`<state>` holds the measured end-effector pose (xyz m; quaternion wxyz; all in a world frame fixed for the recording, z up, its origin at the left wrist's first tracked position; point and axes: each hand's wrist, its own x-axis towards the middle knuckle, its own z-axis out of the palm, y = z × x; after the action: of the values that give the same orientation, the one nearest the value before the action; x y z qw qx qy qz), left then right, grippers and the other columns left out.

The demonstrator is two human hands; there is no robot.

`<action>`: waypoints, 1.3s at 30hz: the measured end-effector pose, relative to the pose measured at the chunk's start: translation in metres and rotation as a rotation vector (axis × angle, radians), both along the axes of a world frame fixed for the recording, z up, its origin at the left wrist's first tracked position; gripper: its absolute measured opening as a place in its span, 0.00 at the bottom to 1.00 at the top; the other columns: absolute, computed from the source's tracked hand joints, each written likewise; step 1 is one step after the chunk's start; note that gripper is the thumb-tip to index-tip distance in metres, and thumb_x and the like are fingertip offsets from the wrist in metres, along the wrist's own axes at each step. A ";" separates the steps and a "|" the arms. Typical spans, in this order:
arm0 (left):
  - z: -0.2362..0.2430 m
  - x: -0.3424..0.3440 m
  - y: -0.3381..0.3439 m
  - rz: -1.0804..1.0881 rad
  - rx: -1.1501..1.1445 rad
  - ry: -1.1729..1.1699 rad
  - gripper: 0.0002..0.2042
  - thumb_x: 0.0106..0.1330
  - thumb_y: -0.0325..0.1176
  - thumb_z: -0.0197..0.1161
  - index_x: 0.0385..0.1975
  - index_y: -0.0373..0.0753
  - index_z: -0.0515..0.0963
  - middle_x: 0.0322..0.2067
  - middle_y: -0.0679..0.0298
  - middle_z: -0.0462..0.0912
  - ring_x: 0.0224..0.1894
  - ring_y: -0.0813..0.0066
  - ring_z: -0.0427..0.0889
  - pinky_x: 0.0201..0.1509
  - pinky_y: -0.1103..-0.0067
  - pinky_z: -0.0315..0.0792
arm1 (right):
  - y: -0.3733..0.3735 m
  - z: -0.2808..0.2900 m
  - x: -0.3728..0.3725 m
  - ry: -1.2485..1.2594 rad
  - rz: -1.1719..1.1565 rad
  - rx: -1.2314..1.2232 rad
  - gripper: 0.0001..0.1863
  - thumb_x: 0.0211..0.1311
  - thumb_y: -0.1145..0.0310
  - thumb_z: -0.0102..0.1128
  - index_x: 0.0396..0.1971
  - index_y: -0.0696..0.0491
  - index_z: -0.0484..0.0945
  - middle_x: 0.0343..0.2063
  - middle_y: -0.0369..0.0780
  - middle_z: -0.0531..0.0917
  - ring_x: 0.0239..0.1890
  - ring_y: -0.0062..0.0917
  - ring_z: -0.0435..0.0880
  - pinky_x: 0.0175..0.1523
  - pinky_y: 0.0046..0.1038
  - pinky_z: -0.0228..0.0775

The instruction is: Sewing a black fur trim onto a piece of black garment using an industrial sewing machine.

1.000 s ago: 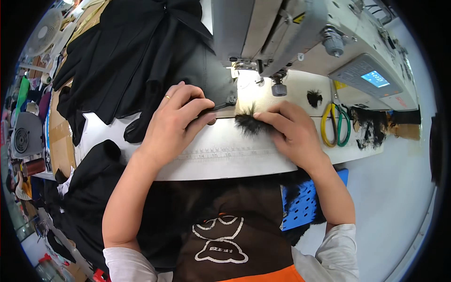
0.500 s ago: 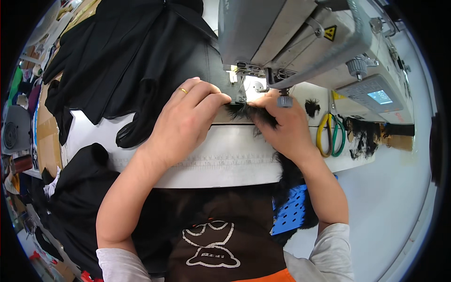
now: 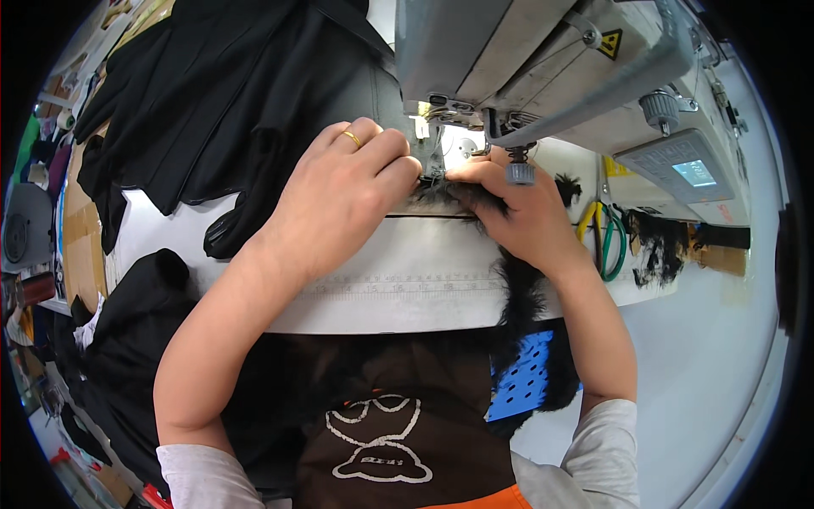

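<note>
Black fur [image 3: 475, 197] sits pinched under the needle [image 3: 438, 159] at the worktop's far edge, left hand [image 3: 352, 191] pressing flat, right hand [image 3: 517, 212] gripping it — fingertips so close risk a needle strike.

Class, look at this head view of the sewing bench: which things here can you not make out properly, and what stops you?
- Needle area: head view, hidden behind the left hand, right hand and sewing machine.
- Black furry strip: its stitched end is covered by both hands.
- Scissors: blades hidden by the machine.
- Blue perforated crate: partly behind the table edge.
</note>
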<state>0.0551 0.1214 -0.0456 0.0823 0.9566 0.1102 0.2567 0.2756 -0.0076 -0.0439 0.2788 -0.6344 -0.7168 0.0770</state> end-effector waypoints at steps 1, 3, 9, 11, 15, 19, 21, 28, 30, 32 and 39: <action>-0.001 0.001 0.000 0.012 -0.002 -0.002 0.08 0.60 0.27 0.70 0.37 0.40 0.80 0.35 0.66 0.78 0.41 0.64 0.79 0.49 0.71 0.75 | 0.000 0.001 0.003 -0.018 0.045 0.016 0.14 0.55 0.78 0.70 0.42 0.49 0.85 0.37 0.41 0.84 0.41 0.39 0.85 0.48 0.33 0.77; 0.000 0.004 -0.001 0.029 -0.028 -0.052 0.07 0.61 0.27 0.70 0.37 0.41 0.80 0.36 0.66 0.78 0.40 0.64 0.79 0.48 0.71 0.75 | 0.002 0.006 0.004 -0.018 0.038 0.006 0.14 0.55 0.78 0.70 0.43 0.49 0.85 0.37 0.41 0.84 0.41 0.39 0.84 0.49 0.33 0.77; -0.002 0.006 0.000 0.049 -0.085 -0.104 0.08 0.63 0.27 0.69 0.40 0.41 0.80 0.36 0.66 0.79 0.41 0.64 0.79 0.49 0.71 0.74 | 0.002 0.004 0.006 0.085 0.014 -0.028 0.14 0.56 0.77 0.71 0.43 0.50 0.86 0.36 0.41 0.85 0.41 0.38 0.84 0.51 0.34 0.76; -0.001 0.005 0.001 0.042 -0.100 -0.107 0.08 0.62 0.28 0.70 0.40 0.41 0.81 0.36 0.67 0.79 0.41 0.64 0.79 0.49 0.71 0.74 | 0.002 0.002 0.006 0.090 0.014 -0.023 0.13 0.57 0.76 0.71 0.43 0.50 0.86 0.35 0.41 0.85 0.41 0.38 0.84 0.51 0.35 0.76; 0.004 0.004 0.001 -0.003 -0.110 -0.069 0.08 0.61 0.29 0.70 0.39 0.40 0.82 0.36 0.67 0.78 0.41 0.66 0.79 0.51 0.71 0.73 | 0.003 -0.001 0.005 0.050 0.043 0.044 0.14 0.51 0.75 0.70 0.39 0.56 0.81 0.36 0.40 0.79 0.40 0.40 0.81 0.44 0.39 0.76; 0.000 0.006 0.002 -0.017 0.008 -0.037 0.09 0.57 0.28 0.69 0.37 0.40 0.81 0.36 0.67 0.78 0.41 0.67 0.78 0.53 0.71 0.73 | 0.004 0.002 0.001 0.034 0.005 0.019 0.12 0.56 0.74 0.72 0.41 0.50 0.86 0.35 0.41 0.84 0.40 0.40 0.84 0.48 0.36 0.77; 0.005 0.008 -0.002 -0.019 0.080 -0.004 0.10 0.56 0.28 0.68 0.37 0.39 0.80 0.36 0.67 0.78 0.41 0.68 0.79 0.53 0.71 0.73 | 0.004 0.002 0.001 0.028 0.013 0.023 0.12 0.56 0.74 0.72 0.41 0.49 0.85 0.35 0.41 0.85 0.40 0.40 0.84 0.48 0.36 0.77; 0.010 0.007 -0.002 -0.092 0.194 0.110 0.12 0.53 0.27 0.64 0.39 0.36 0.79 0.38 0.65 0.77 0.43 0.68 0.78 0.52 0.71 0.74 | 0.001 -0.002 -0.004 -0.120 -0.011 0.143 0.16 0.51 0.71 0.71 0.42 0.52 0.83 0.39 0.36 0.82 0.42 0.33 0.83 0.41 0.33 0.79; 0.011 0.005 -0.001 -0.097 0.209 0.119 0.12 0.54 0.27 0.64 0.40 0.35 0.80 0.38 0.65 0.77 0.43 0.68 0.78 0.52 0.71 0.74 | 0.006 0.002 -0.004 -0.147 0.077 0.181 0.15 0.53 0.72 0.69 0.43 0.51 0.84 0.41 0.34 0.84 0.42 0.31 0.83 0.42 0.31 0.79; 0.012 0.006 -0.002 -0.106 0.222 0.126 0.13 0.54 0.27 0.64 0.40 0.35 0.80 0.39 0.65 0.77 0.44 0.68 0.78 0.52 0.70 0.74 | 0.005 0.002 -0.006 -0.189 0.153 0.201 0.15 0.56 0.74 0.63 0.44 0.49 0.84 0.45 0.29 0.85 0.42 0.26 0.82 0.44 0.28 0.80; 0.011 -0.003 -0.007 -0.063 0.147 0.059 0.16 0.54 0.26 0.66 0.44 0.35 0.82 0.41 0.64 0.80 0.45 0.65 0.79 0.56 0.69 0.75 | 0.001 0.012 -0.007 -0.380 0.255 0.141 0.17 0.56 0.69 0.62 0.47 0.51 0.83 0.52 0.35 0.83 0.48 0.31 0.81 0.51 0.31 0.79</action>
<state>0.0524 0.1141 -0.0344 0.0167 0.9702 0.0635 0.2331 0.2687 -0.0063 -0.0318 0.1706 -0.5207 -0.8344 -0.0592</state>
